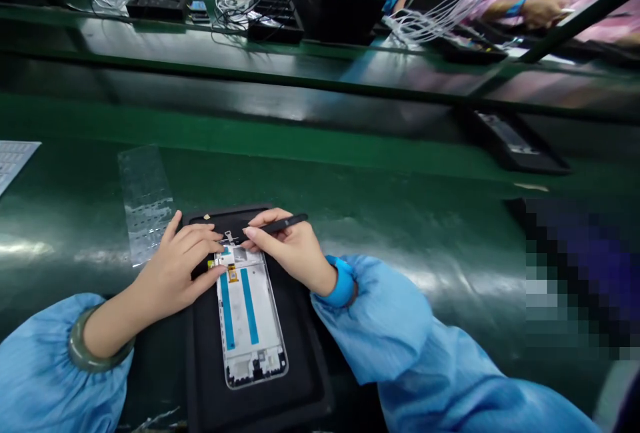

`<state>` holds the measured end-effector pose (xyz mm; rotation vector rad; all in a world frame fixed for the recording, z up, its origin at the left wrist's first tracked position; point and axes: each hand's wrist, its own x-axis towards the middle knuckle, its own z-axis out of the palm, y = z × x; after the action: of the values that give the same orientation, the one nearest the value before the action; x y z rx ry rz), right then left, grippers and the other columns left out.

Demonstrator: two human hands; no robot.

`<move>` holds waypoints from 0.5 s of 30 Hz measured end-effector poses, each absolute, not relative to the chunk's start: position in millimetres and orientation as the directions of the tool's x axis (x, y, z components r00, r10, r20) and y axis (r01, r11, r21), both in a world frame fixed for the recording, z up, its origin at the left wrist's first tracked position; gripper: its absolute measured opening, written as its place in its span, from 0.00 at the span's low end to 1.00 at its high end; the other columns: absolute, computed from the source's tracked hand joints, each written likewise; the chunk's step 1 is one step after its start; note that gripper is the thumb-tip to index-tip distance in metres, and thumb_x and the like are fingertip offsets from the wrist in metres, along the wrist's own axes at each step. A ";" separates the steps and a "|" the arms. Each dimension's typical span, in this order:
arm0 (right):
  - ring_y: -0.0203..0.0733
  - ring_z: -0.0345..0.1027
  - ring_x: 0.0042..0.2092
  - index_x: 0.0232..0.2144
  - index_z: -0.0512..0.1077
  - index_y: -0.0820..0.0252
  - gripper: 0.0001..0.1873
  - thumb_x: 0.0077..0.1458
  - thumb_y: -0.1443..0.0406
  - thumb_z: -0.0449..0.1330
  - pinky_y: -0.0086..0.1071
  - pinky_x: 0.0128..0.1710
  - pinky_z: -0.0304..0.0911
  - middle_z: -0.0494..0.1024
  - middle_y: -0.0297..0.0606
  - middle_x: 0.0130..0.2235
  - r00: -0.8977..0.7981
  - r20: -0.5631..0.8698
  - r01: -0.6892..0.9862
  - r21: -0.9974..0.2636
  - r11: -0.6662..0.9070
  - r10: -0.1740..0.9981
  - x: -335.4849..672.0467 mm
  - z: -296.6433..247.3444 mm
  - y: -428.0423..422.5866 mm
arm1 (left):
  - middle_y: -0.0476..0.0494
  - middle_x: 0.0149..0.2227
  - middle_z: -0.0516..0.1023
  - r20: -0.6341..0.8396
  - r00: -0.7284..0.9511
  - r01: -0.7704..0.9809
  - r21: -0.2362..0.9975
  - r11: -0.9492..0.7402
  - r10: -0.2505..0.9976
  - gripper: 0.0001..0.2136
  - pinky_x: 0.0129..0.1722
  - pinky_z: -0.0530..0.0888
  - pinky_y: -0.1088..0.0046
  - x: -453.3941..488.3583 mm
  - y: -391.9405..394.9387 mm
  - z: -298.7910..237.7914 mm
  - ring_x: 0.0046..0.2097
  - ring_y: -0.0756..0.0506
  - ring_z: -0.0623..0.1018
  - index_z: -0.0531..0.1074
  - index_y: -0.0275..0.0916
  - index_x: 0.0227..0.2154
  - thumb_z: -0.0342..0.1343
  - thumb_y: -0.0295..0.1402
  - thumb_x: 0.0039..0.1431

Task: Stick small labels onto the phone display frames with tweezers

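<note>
A phone frame, white inside with two blue adhesive strips, lies in a black tray. My left hand grips its upper left edge, thumb and fingertips on the frame and the little finger raised. Held like a pen in my right hand are black tweezers, their tip at the frame's top end; fingers partly hide it. A small metal bracket-like piece shows at that top end. An orange flex cable lies between my hands.
Clear plastic film lies left of the tray. Another black tray with a phone frame sits back right. Beyond the green ledge are black bins, white cables and a co-worker's hand. A white sheet-like item is far left.
</note>
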<state>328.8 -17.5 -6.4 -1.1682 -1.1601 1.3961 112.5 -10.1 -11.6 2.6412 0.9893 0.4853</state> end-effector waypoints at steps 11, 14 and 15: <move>0.39 0.74 0.28 0.31 0.71 0.59 0.10 0.48 0.60 0.64 0.32 0.30 0.72 0.76 0.34 0.27 -0.107 -0.038 -0.001 -0.999 -0.039 0.994 327.5 -10.8 -25.6 | 0.47 0.44 0.72 0.211 0.641 0.604 0.454 -0.655 0.738 0.08 0.61 0.47 0.49 114.2 -14.0 -14.8 0.51 0.44 0.69 0.69 0.44 0.40 0.52 0.37 0.60; 0.38 0.74 0.27 0.30 0.70 0.59 0.10 0.47 0.61 0.65 0.32 0.30 0.72 0.76 0.33 0.25 -0.122 -0.080 -0.076 -0.993 -0.089 0.989 326.4 -6.3 -25.5 | 0.44 0.45 0.70 0.201 0.565 0.601 0.564 -0.566 0.800 0.08 0.59 0.54 0.49 119.6 -17.6 -16.9 0.54 0.42 0.67 0.69 0.43 0.40 0.51 0.37 0.60; 0.38 0.74 0.27 0.30 0.70 0.59 0.10 0.47 0.61 0.65 0.32 0.30 0.72 0.76 0.33 0.25 -0.129 -0.086 -0.087 -0.991 -0.098 0.988 326.3 -5.2 -25.3 | 0.43 0.46 0.70 0.195 0.542 0.592 0.602 -0.536 0.817 0.07 0.58 0.56 0.50 121.7 -18.7 -17.3 0.55 0.41 0.65 0.70 0.42 0.39 0.51 0.36 0.60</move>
<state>326.3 -25.3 -5.2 -1.1448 -1.1848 1.4127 121.7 -18.7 -17.3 2.3101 1.1411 0.6413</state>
